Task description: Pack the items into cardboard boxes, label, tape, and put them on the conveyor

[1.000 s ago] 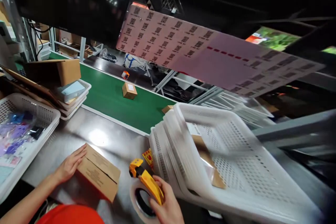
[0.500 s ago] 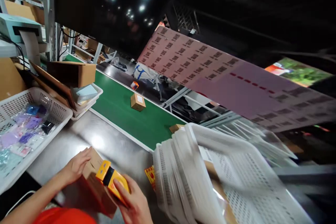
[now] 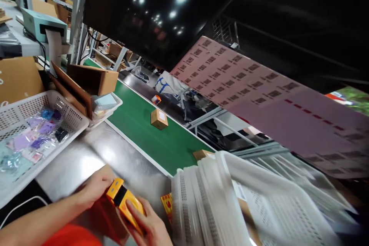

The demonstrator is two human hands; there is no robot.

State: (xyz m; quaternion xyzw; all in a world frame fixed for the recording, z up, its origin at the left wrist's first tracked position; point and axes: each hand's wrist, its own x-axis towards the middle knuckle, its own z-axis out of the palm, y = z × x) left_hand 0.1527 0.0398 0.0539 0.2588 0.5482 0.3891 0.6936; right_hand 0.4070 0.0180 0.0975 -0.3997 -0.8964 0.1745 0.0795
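Note:
A brown cardboard box rests low in view on the metal worktable, partly covered by my hands and arms. My left hand is closed at its far left edge, fingers curled against the cardboard. In my right hand is a yellow handheld tool with a black band across it. My thumb lies along its top and the fingers wrap its side. The tool sits over the right side of the box, its front end close to my left hand; I cannot tell whether it touches the box.
Left stands a white basket of small bagged items. Stacked white baskets fill the right, beside a red-yellow packet. Beyond the metal table runs a green conveyor carrying a small carton. A dark monitor hangs above.
My left hand has gone from fingers stretched over the box to curled at its edge. The yellow tool stays in my right hand. The view has swung left, shifting the surroundings rightward.

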